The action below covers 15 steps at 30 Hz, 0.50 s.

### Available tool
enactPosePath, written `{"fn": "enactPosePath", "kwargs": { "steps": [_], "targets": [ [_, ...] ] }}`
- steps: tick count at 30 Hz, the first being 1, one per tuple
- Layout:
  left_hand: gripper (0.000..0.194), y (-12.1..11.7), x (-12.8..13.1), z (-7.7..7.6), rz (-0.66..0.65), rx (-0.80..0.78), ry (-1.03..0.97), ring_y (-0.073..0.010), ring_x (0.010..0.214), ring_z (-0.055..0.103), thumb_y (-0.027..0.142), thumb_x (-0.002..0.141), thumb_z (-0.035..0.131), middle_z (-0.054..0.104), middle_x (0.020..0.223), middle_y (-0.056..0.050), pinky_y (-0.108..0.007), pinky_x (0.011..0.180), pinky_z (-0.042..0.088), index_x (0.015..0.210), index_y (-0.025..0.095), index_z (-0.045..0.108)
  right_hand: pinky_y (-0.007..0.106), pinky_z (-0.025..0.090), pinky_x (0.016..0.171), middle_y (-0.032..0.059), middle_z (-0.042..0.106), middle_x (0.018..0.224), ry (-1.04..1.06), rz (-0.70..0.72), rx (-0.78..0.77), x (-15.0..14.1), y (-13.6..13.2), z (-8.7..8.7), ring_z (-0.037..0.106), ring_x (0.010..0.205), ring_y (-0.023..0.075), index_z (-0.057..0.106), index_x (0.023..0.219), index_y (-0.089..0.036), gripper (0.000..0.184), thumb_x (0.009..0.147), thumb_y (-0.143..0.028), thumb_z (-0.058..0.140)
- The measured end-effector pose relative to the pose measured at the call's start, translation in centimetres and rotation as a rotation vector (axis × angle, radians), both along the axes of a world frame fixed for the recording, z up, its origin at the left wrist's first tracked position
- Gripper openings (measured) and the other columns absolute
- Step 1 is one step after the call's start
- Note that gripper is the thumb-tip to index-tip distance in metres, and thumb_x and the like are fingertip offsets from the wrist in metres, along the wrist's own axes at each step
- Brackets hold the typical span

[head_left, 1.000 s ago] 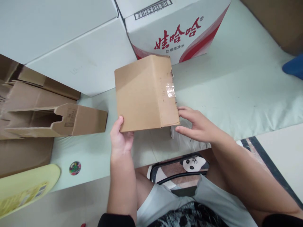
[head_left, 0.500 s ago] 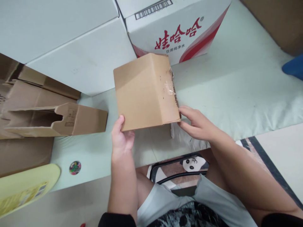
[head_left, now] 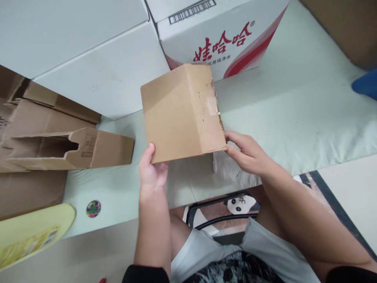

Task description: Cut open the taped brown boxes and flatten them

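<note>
A plain brown cardboard box point(head_left: 173, 114) is tilted above the light green cloth in the middle of the view. One crease runs down it, and its narrower right panel carries clear tape and a rough, torn edge. My left hand point(head_left: 153, 169) grips the lower left corner, thumb on top and fingers underneath. At the lower right corner, my right hand point(head_left: 246, 153) has its thumb and fingers closed on the panel's edge. The underside is mostly hidden; a small white edge shows below it.
White cartons point(head_left: 103, 74) and a red-lettered white carton point(head_left: 224, 43) stand behind. To the left are an open narrow cardboard box point(head_left: 112, 149), larger brown boxes, a yellow-green container point(head_left: 35, 232) and a round colourful disc point(head_left: 93, 209). Something blue point(head_left: 365, 84) is at the right edge.
The box's right panel has swung slightly outward and up, to the right. My right hand has moved a little right with its edge; my left hand has stayed almost still.
</note>
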State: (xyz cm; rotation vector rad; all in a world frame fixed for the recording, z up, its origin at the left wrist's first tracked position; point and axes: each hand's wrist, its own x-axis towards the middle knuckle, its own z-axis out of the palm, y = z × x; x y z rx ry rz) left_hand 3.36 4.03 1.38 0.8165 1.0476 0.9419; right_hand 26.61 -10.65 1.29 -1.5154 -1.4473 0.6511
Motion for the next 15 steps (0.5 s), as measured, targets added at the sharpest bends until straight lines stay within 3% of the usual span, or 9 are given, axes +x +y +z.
{"fn": "enactPosePath", "kwargs": {
  "steps": [3,7,12,15],
  "targets": [
    [0.050,-0.06,0.21,0.21,0.003,0.002,-0.006,-0.0246,0.097,0.073,0.056,0.059,0.092,0.080,0.115,-0.006,-0.026,0.064,0.056,0.098,0.025,0.082,0.037,0.054,0.087,0.0077,0.079,0.105,0.081,-0.009,-0.002,-0.12,-0.15,0.01,0.072,0.097,0.0241,0.072,0.109,-0.022,0.046,0.109,-0.054,0.040],
    [0.049,-0.05,0.25,0.12,-0.005,0.011,-0.013,-0.0251,0.098,0.073,0.055,0.061,0.091,0.080,0.116,-0.007,-0.027,0.067,0.057,0.099,0.025,0.082,0.037,0.052,0.087,0.0060,0.078,0.103,0.160,-0.035,-0.006,-0.30,-0.24,0.04,0.071,0.098,0.0242,0.071,0.104,-0.023,0.052,0.110,-0.060,0.034],
    [0.054,0.04,0.06,-0.21,0.010,0.006,-0.004,-0.0294,0.108,0.074,0.055,0.062,0.091,0.081,0.117,-0.008,-0.030,0.070,0.059,0.106,0.025,0.082,0.035,0.046,0.074,0.0045,0.068,0.084,0.053,-0.016,0.003,-0.23,0.05,0.03,0.062,0.079,0.0207,0.062,0.088,-0.022,0.054,0.109,-0.064,0.034],
    [0.053,0.07,-0.02,-0.28,0.009,0.001,-0.007,-0.0305,0.110,0.074,0.054,0.064,0.090,0.081,0.119,-0.008,-0.031,0.073,0.060,0.107,0.025,0.082,0.034,0.043,0.072,0.0045,0.067,0.085,0.018,0.006,-0.001,-0.22,0.22,0.07,0.061,0.078,0.0198,0.060,0.089,-0.022,0.047,0.109,-0.058,0.039]
  ]
}}
